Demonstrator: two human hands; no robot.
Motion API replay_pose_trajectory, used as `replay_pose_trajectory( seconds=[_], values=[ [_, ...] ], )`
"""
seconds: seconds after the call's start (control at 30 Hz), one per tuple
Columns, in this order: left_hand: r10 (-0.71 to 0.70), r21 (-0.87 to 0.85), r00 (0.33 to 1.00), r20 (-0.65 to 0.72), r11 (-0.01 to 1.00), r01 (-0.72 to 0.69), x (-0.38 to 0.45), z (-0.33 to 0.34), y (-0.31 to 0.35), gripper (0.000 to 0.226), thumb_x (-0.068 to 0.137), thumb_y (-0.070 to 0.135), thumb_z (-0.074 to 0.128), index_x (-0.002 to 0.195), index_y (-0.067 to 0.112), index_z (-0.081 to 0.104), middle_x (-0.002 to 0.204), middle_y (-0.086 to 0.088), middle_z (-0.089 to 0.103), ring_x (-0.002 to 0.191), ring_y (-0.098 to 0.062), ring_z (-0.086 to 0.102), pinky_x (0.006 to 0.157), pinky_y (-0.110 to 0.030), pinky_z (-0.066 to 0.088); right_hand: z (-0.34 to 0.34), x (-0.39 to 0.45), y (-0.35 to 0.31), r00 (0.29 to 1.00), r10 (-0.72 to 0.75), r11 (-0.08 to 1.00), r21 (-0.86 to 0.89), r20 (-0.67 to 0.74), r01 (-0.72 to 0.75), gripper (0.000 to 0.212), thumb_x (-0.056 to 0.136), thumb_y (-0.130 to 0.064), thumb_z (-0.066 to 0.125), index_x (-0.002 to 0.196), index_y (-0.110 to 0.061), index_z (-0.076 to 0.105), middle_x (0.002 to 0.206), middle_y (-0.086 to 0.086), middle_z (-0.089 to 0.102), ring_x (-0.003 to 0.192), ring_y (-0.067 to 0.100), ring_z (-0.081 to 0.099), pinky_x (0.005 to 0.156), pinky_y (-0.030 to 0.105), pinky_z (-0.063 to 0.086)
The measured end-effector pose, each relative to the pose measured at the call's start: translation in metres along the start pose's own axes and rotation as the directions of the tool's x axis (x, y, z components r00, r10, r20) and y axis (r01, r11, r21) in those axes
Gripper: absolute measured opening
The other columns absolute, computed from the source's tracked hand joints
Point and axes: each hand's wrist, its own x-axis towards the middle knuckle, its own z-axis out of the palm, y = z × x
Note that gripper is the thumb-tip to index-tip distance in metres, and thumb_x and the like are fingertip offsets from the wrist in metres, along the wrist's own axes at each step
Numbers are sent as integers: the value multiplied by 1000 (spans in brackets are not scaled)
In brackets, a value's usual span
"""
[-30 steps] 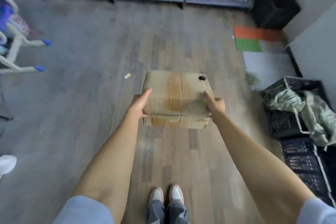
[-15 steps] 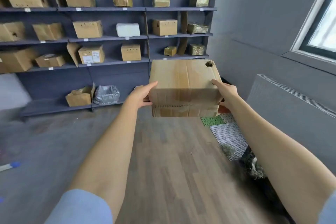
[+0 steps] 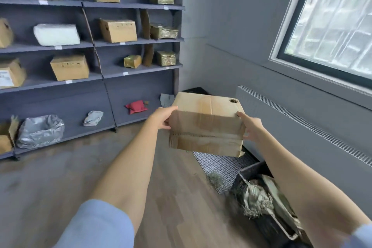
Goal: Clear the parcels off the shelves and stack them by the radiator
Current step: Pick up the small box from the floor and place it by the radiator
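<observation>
Evidently light and stiff, the cardboard box (image 3: 205,125) rides between left hand (image 3: 164,118) and right hand (image 3: 250,128), both pressing its sides; radiator (image 3: 302,127) at two o'clock

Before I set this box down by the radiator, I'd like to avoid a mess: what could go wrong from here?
1. The cardboard box is held only by side pressure from the left hand and right hand, with nothing under it; it is tilted and could slip.
2. The black crate of dried plants and the mesh mat lie on the floor next to the radiator, so you might trip or set the box down unevenly.
</observation>
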Motion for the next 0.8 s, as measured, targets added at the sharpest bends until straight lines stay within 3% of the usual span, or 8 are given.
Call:
replay_pose_trajectory(
  seconds=[0.07, 0.23, 0.33, 0.47, 0.6, 0.73, 0.8],
  values=[
    [-44, 18, 998, 35, 999, 43, 48, 1, 0, 27, 89, 30, 59, 107, 10, 56, 100, -12, 59, 99, -27, 56, 98, -41, 47, 12, 43, 1, 999, 28, 1000, -12, -20, -28, 34, 79, -37, 69, 83, -6, 55, 79, 5, 53, 90, 29, 55, 94, 52, 49],
    [-103, 104, 988, 115, 990, 91, 189, 6, 18, 28, 88, 29, 63, 106, 8, 55, 107, -16, 58, 101, -29, 56, 88, -40, 49, 54, 165, 0, 993, 102, 992, -68, -53, -105, 48, 78, -40, 69, 104, -3, 53, 103, 14, 58, 103, 36, 61, 91, 54, 50],
    [-146, 130, 977, 153, 983, 127, 276, 14, 34, 26, 89, 26, 61, 108, 10, 54, 111, -12, 55, 106, -27, 53, 86, -38, 48, 80, 234, -6, 979, 169, 983, -51, -114, -175, 43, 78, -37, 70, 98, -5, 50, 102, 14, 58, 102, 36, 62, 90, 49, 51],
    [-207, 155, 954, 219, 972, 175, 378, 36, 63, 28, 89, 20, 60, 115, 10, 53, 116, -10, 52, 113, -26, 51, 88, -38, 47, 94, 304, -13, 953, 260, 957, -90, -156, -276, 45, 82, -35, 66, 112, -3, 52, 96, 12, 58, 92, 30, 58, 76, 40, 49],
    [-232, 245, 927, 295, 956, 161, 467, 96, 81, 38, 90, 21, 58, 126, 9, 51, 117, -8, 54, 114, -24, 53, 97, -38, 44, 83, 364, -4, 900, 361, 924, -38, -246, -381, 44, 86, -30, 62, 118, -2, 52, 120, 15, 57, 112, 32, 55, 86, 45, 47],
    [-294, 327, 875, 385, 930, 169, 535, 175, 82, 23, 92, 17, 54, 114, 13, 55, 98, -6, 60, 90, -18, 56, 85, -33, 41, 53, 418, 12, 837, 436, 895, 60, -329, -443, 45, 87, -29, 62, 123, -4, 54, 128, 14, 54, 115, 31, 52, 91, 47, 45],
    [-317, 373, 858, 404, 914, 162, 566, 216, 80, 23, 92, 18, 52, 114, 12, 55, 108, -8, 57, 99, -21, 53, 85, -32, 38, 35, 447, 19, 810, 474, 877, 107, -344, -468, 47, 87, -28, 63, 126, -4, 54, 131, 14, 53, 119, 32, 51, 91, 46, 44]
  ],
)
